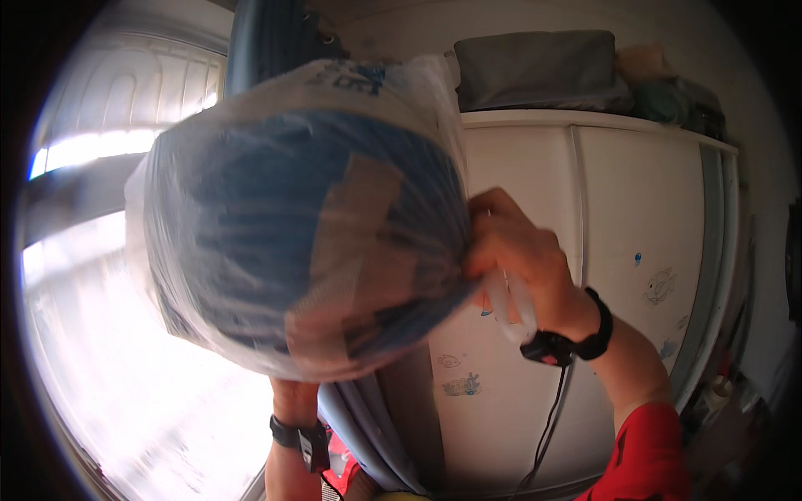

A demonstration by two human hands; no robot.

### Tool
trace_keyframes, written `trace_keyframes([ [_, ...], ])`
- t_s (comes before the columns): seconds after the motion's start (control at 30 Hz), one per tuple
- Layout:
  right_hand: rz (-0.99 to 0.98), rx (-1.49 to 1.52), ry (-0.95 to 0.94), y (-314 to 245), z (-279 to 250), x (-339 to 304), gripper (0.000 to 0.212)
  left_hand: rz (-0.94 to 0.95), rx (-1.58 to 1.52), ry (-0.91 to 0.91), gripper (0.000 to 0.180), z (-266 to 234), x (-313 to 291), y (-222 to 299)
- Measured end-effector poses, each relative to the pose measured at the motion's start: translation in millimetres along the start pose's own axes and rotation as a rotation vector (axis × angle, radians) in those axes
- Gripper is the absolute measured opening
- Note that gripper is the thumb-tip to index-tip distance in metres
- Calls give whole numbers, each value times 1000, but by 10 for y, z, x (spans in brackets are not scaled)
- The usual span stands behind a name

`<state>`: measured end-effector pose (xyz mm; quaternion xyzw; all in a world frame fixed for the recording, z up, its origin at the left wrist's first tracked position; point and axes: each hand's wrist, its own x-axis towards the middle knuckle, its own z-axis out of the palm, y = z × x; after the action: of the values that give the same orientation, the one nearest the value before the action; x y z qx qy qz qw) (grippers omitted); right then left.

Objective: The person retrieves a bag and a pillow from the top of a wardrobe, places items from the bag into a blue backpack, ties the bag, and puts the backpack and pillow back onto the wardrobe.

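A large translucent plastic bag (251, 225), stuffed with dark blue soft material, is held up in front of me and fills the left and middle of the view. A paler brownish strip shows through its side. My right hand (522, 250) is closed around the gathered, twisted corner at the bag's right end. A white loop (510, 309), perhaps part of the bag, hangs below those fingers. From below, my left hand (294, 399) reaches up to the bag's underside; only the wrist area shows plainly, and its fingers are hidden by the bag.
Behind stands a white wardrobe (518, 184) with sliding doors and small fish drawings. A grey storage bag (535, 71) lies on top of it. A bright window (125, 334) is at the left, with a blue-grey curtain (267, 37). A black cable (551, 426) hangs from my right wrist device.
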<state>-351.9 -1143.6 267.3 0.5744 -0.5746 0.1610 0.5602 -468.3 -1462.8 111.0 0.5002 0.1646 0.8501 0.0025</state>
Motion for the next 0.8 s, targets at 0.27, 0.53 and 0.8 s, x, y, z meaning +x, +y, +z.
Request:
trace_keyframes([
  [0.27, 60, -181, 118, 472, -48, 500, 29, 136, 436, -329, 71, 631, 1299, 396],
  [0.53, 119, -271, 175, 1494, -338, 762, 31, 269, 683, -234, 75, 1085, 2545, 162],
  [0.8, 122, -364, 338, 2749, -759, 1149, 44, -430, -582, -276, 55, 954, 4144, 133],
])
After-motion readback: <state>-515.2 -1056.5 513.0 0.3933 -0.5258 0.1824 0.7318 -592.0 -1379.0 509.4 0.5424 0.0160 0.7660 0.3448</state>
